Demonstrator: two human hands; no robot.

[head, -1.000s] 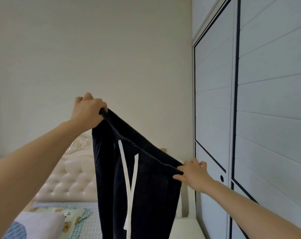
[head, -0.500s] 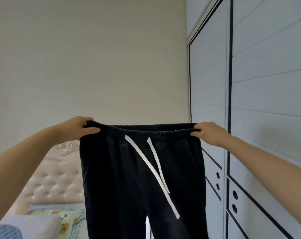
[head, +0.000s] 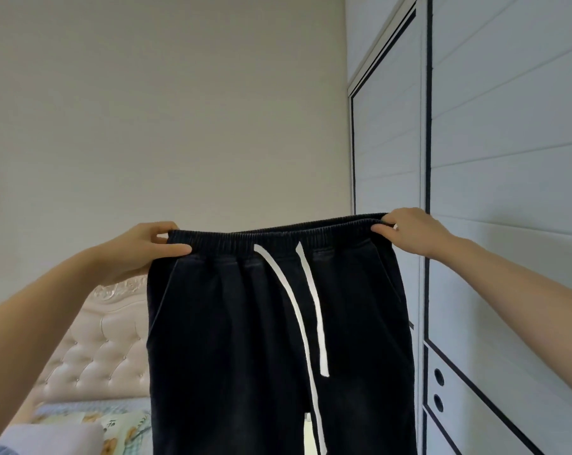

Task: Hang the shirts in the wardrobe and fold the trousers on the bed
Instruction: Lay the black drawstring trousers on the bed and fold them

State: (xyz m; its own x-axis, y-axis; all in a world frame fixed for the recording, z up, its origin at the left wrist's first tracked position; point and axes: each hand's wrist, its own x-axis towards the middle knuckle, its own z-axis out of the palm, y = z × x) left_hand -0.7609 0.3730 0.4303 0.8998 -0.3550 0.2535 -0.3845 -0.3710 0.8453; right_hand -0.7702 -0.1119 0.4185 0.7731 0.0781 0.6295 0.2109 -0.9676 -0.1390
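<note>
Pinching trousers (head: 245,323) waistband taut, left hand (head: 140,249), right hand (head: 409,229), arms outstretched

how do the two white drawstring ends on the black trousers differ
The drawstring end nearer the left hand is much longer, running to the bottom of the view; the end nearer the right hand stops well above that, with its tip in view. The longer end curves and slants; the shorter end hangs almost straight. Both are flat, white, and come from the waistband of the black trousers.
</note>
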